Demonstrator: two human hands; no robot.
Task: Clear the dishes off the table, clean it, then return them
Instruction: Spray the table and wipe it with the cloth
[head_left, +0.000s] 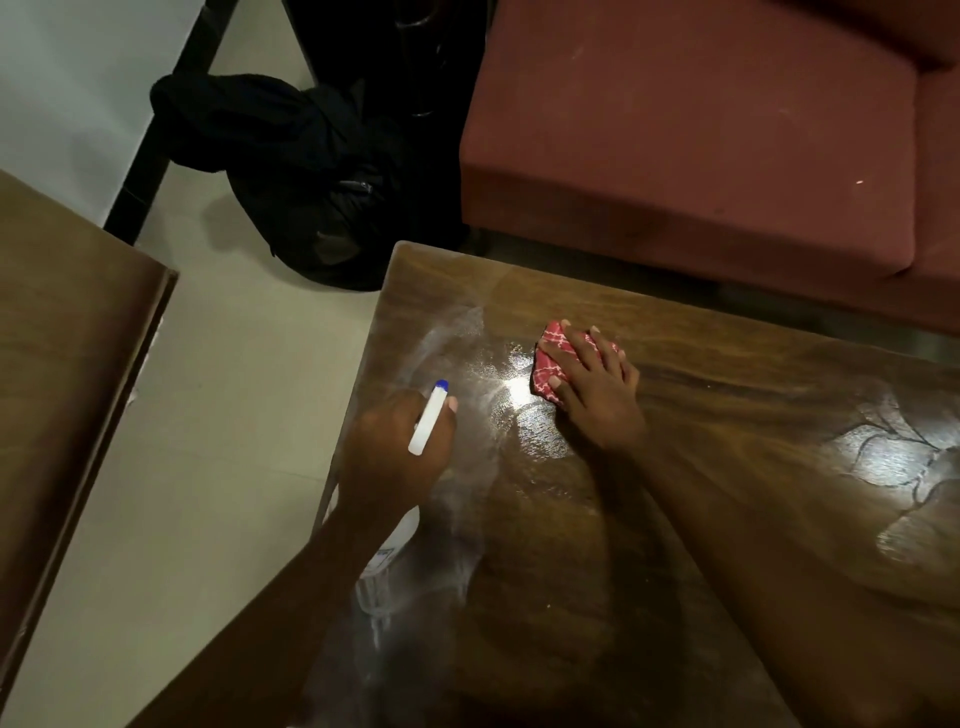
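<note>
Table (675, 519) wet; right hand (597, 387) flat on red cloth (551, 358); left hand (400, 441) grips spray bottle (428, 418).

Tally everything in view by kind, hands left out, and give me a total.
Cleaning things: 2, the spray bottle in the left hand and the red cloth under the right hand.
Tables: 2, the wet table and the second table at left.
Seats: 1, the red sofa.
Bags: 1, the black bag.
Total: 6.
</note>
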